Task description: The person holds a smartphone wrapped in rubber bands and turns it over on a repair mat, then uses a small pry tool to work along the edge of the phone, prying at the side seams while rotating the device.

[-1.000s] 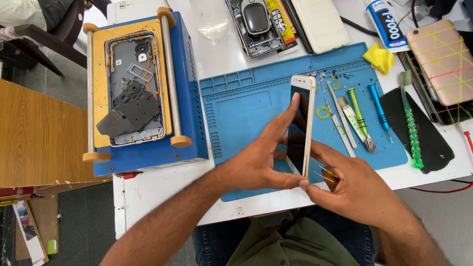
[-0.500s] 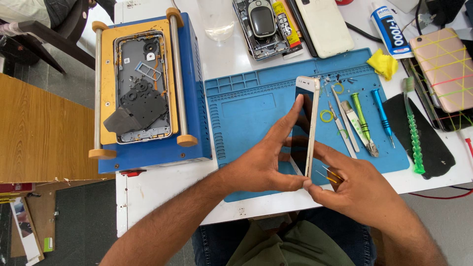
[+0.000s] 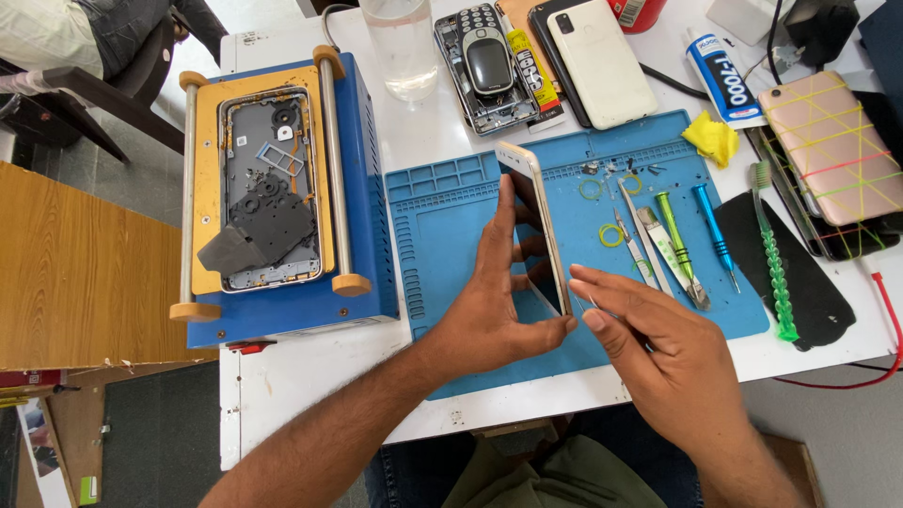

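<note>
Right hand (image 3: 673,353) eased off phone (image 3: 536,226), fingers pinching thin tool; left hand (image 3: 499,301) fingers clasp phone edgewise.

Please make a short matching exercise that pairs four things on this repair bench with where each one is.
Things:
1. white-and-gold phone
2. green screwdriver
3. opened phone frame
4. yellow cloth

Places:
A. on the yellow bed of the blue machine
B. at the blue mat's far right corner
C. held on edge in the left hand
D. lying on the blue mat among the tools

Pairs: 1-C, 2-D, 3-A, 4-B
</note>
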